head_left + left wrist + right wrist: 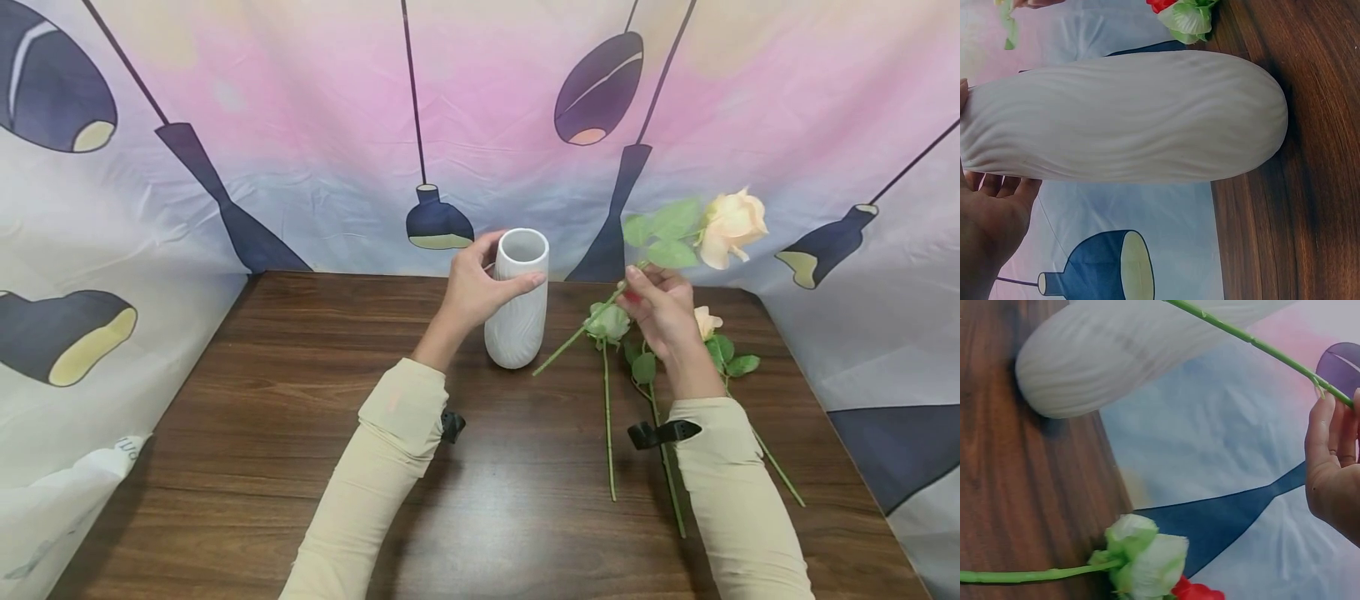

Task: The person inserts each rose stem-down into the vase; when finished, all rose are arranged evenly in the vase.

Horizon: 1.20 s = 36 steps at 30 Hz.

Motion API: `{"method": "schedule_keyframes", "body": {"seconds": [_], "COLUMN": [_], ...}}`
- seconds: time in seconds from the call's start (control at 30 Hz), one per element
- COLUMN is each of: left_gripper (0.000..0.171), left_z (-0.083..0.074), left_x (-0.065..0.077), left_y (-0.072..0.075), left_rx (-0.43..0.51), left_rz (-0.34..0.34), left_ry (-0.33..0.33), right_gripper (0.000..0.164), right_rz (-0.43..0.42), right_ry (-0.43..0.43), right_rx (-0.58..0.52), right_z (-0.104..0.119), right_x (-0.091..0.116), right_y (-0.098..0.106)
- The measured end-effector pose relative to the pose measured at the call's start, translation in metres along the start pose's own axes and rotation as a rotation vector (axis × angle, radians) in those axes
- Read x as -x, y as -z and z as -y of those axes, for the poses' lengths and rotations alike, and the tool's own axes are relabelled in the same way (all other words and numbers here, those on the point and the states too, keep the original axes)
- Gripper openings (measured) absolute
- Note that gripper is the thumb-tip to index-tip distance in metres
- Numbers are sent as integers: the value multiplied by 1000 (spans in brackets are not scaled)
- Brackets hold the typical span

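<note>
A white ribbed vase point(516, 321) stands upright on the wooden table, its round mouth facing up. My left hand point(480, 283) grips it near the top, thumb across the front and fingers around the far side. In the left wrist view the wavy grooves of the vase point(1129, 119) fill the middle. My right hand point(663, 308) pinches the green stem of a peach rose point(731, 227) just below its leaves. The bloom points up and right, while the bare stem slants down left toward the vase. In the right wrist view the stem point(1254, 340) crosses in front of the vase.
On the table to the right lie a white-green rose point(607, 323), another peach rose point(707, 322) and a leafy stem point(666, 458) partly under my right arm. A red bloom point(1197, 590) shows behind the white-green one. A printed cloth backdrop point(337, 167) hangs behind the table.
</note>
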<state>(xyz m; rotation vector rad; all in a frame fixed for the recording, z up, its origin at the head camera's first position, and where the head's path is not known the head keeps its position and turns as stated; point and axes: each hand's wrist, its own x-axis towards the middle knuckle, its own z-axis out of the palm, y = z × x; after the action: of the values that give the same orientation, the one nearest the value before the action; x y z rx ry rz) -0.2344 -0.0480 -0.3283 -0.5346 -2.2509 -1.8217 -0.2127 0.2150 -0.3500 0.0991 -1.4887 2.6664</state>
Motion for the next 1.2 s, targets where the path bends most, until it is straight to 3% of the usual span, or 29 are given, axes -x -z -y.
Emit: {"method": "schedule_keyframes", "body": {"seconds": [0.63,1.2], "left_gripper": [67,66], "left_z": [0,1], "left_x": [0,-1], "left_y": [1,1], "left_rx": [5,-10], "left_rz": [11,5], "left_ry": [-2,-2], "right_gripper": [27,23], "right_rz": [-8,-143], "right_ry": [181,299], "right_rx": [-166,-210], "right_z": [23,37], "right_x": [-11,-13], "right_y": [-15,-25]}}
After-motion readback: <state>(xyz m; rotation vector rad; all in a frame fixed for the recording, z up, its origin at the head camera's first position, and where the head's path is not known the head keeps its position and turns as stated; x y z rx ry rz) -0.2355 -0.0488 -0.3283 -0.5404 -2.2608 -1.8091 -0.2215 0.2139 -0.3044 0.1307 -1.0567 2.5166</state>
